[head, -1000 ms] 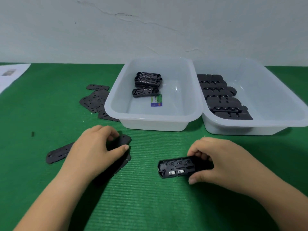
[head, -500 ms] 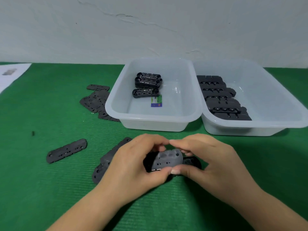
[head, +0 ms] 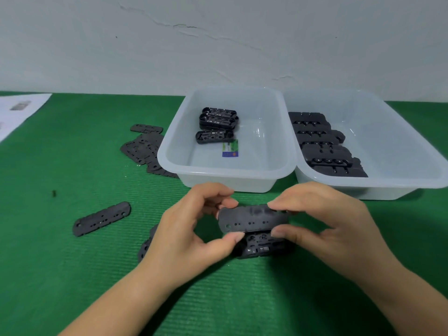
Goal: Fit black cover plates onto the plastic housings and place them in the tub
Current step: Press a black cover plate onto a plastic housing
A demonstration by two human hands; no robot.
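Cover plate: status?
Left hand and right hand both pinching cover plate. Plate tilted over housing, not seated. Nothing in the way.

Left hand [head: 186,235] and right hand [head: 324,229] face each other, fingers [head: 278,204] pinched, forearms angled inward

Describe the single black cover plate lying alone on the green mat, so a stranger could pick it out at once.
Start at the left translucent plastic tub on the green ribbed mat. A heap of flat black plates lies by its left wall; come nearer the camera and left of the left hand. There the lone black oblong plate lies flat, slanted, touching nothing, unlike the heaped ones.
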